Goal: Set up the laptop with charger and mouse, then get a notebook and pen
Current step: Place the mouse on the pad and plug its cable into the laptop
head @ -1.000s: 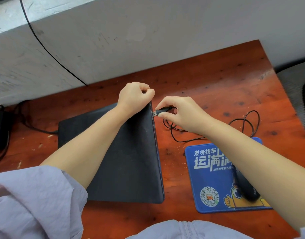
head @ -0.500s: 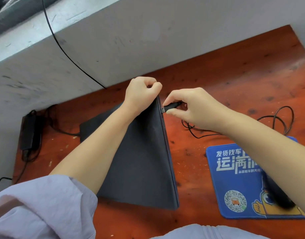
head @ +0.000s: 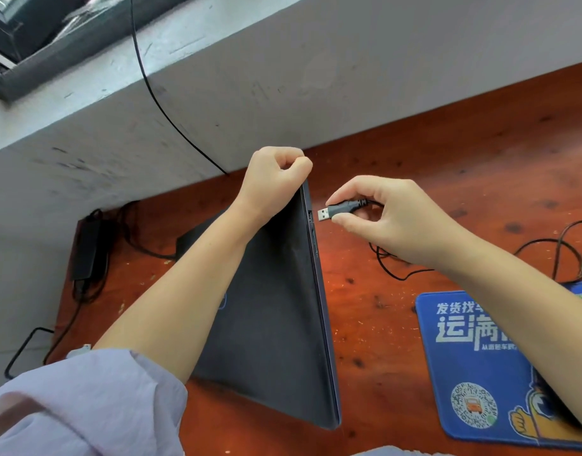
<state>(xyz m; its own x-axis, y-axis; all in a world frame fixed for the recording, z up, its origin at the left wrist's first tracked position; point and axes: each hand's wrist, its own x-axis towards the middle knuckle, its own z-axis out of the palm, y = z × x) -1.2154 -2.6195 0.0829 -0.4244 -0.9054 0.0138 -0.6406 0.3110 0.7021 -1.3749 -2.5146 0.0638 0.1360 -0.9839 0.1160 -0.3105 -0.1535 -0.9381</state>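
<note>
A closed dark laptop point(head: 276, 324) lies on the red-brown desk point(head: 447, 153), its right edge tipped up. My left hand point(head: 276, 172) grips the far right corner of the laptop. My right hand point(head: 388, 215) pinches the mouse's USB plug point(head: 332, 212), whose metal tip points at the laptop's side ports a short gap away. The black mouse cable point(head: 562, 245) loops over the desk to the right. The mouse sits on the blue mouse pad point(head: 474, 357), mostly hidden under my right forearm. The black charger brick point(head: 88, 251) lies at the desk's far left.
A grey wall ledge point(head: 283, 77) runs behind the desk, and a black wire point(head: 158, 97) hangs down it. The charger's cord point(head: 29, 343) drops off the desk's left edge. My lilac sleeve point(head: 85, 406) fills the lower left.
The USB plug was against the laptop's side; now it sits a short way to the right of the ports. The laptop's right edge is tipped up higher.
</note>
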